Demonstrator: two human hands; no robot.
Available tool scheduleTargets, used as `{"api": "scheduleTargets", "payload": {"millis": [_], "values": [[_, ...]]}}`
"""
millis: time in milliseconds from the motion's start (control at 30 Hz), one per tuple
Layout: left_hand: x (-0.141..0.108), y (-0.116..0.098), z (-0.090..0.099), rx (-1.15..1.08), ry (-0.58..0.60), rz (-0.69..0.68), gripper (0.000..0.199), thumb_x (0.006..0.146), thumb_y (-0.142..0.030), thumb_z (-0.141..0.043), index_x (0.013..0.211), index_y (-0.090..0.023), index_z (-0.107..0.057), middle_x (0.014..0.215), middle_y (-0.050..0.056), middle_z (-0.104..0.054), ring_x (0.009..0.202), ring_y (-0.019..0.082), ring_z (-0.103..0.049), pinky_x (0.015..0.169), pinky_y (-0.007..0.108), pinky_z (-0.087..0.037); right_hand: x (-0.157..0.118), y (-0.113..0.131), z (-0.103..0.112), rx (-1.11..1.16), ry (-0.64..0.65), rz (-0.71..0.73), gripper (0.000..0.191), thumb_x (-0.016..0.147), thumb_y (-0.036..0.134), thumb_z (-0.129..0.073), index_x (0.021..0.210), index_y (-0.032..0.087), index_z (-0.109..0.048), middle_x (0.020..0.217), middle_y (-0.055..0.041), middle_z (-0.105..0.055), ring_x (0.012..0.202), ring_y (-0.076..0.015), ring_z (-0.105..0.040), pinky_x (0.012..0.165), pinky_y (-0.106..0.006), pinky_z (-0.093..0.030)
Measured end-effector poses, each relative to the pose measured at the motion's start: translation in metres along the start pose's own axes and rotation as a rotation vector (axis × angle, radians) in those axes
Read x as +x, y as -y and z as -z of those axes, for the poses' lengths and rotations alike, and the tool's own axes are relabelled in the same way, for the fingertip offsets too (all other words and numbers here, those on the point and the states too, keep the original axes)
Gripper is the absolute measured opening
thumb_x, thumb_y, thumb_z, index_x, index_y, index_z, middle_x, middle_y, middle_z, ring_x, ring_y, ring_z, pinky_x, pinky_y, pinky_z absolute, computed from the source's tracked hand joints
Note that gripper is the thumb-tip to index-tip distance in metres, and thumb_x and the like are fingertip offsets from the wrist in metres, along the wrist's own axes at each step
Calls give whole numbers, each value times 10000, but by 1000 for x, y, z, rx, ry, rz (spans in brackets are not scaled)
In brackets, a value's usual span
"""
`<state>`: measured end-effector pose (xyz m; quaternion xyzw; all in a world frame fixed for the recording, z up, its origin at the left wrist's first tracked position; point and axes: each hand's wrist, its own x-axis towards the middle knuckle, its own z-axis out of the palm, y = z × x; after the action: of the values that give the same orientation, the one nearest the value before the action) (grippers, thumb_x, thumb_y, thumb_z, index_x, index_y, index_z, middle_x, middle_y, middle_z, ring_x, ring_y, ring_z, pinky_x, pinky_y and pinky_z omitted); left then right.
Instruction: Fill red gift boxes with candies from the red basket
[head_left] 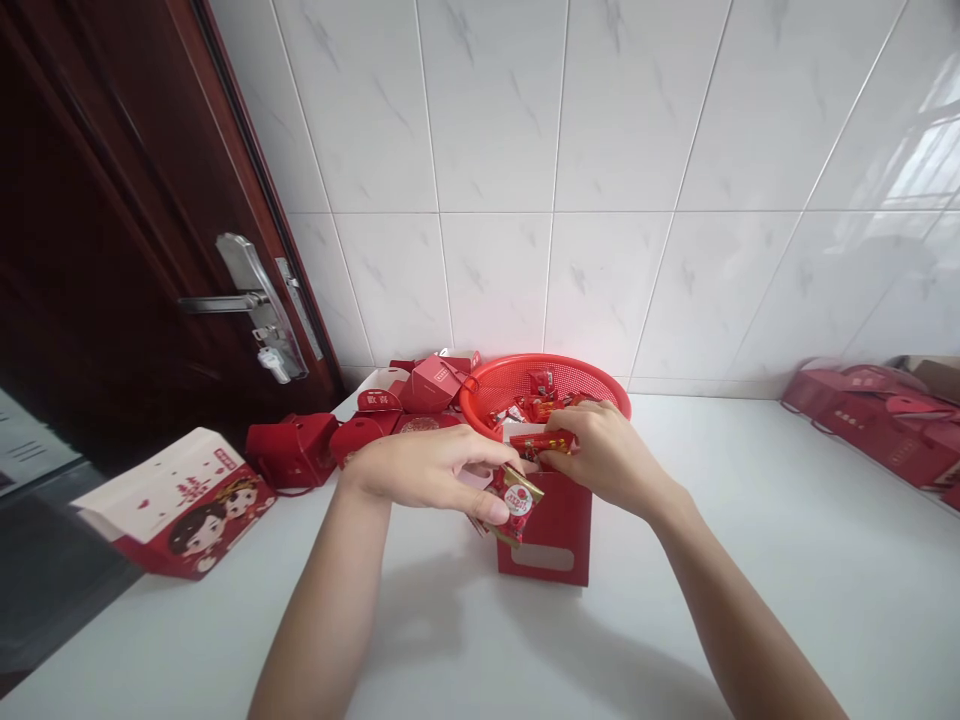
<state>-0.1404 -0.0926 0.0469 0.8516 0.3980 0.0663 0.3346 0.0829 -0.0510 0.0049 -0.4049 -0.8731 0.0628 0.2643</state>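
Note:
Pinched between the thumb and fingers of my left hand point(442, 470) is a red and gold wrapped candy point(519, 500), in front of an upright red gift box point(546, 535). My right hand point(604, 450) grips a red wrapped stick-shaped candy point(541, 442) at the top of the box. The fingertips of both hands come close together there. Behind the box stands a red plastic basket point(491, 385) with wrapped candies point(541, 383) inside. How much the gift box holds is hidden by my hands.
Several folded red boxes point(435, 385) sit left of the basket. A larger printed box point(187, 505) lies at the table's left edge, near the dark door point(112, 200). More red boxes point(885, 410) line the far right, by the tiled wall point(495, 130).

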Motion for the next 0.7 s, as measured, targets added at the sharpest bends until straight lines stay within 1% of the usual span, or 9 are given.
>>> {"api": "scheduleTargets", "payload": {"millis": [100, 233, 300, 400, 533, 600, 700], "values": [[2, 2, -1, -12, -13, 2, 401, 861, -433, -685, 1194, -210, -713, 838, 16, -660, 732, 148, -565, 628, 230, -403, 0, 1, -1, -34, -19, -20, 248, 799, 117, -622, 623, 203, -468, 665, 0, -567, 644, -159, -486, 649, -296, -283], [4, 3, -1, -19, 0, 2, 413, 864, -462, -671, 1174, -191, -709, 744, 1, -590, 685, 142, -529, 597, 233, -376, 1, 2, 0, -92, -5, -77, 353, 800, 164, -667, 567, 199, -404, 665, -4, -568, 608, -143, -466, 637, -296, -278], [4, 2, -2, -15, 14, 10, 394, 865, -459, -671, 1152, -191, -710, 725, -6, -567, 679, 140, -515, 592, 235, -364, 1, 3, 0, -85, 21, -95, 319, 799, 185, -681, 574, 197, -454, 685, -10, -597, 616, -148, -489, 640, -296, -290], [5, 2, -2, -20, 9, 16, 380, 864, -469, -672, 1128, -197, -710, 716, -11, -546, 663, 136, -498, 575, 238, -350, 1, 2, 1, -46, 26, -120, 197, 813, 197, -668, 647, 197, -562, 756, -22, -656, 643, -158, -538, 648, -297, -316], [6, 5, -3, -68, 18, 55, 394, 865, -478, -670, 1146, -203, -697, 653, -27, -519, 586, 124, -473, 533, 241, -350, 0, 2, 2, 25, 24, -108, 205, 867, 246, -635, 670, 198, -603, 785, -33, -675, 674, -165, -557, 641, -297, -337], [7, 5, -4, -129, 17, 66, 425, 868, -485, -666, 1186, -204, -677, 680, -18, -558, 594, 130, -515, 535, 241, -385, -1, 2, 5, 97, 29, -82, 209, 898, 249, -604, 697, 198, -630, 772, -30, -676, 679, -163, -555, 633, -294, -346], [10, 4, -6, -233, -16, 48, 471, 865, -513, -662, 1218, -201, -650, 851, 31, -647, 728, 164, -614, 600, 252, -463, -4, 1, 12, 250, 15, -32, 282, 969, 309, -526, 751, 195, -664, 712, -16, -657, 629, -145, -522, 606, -288, -361]]}}
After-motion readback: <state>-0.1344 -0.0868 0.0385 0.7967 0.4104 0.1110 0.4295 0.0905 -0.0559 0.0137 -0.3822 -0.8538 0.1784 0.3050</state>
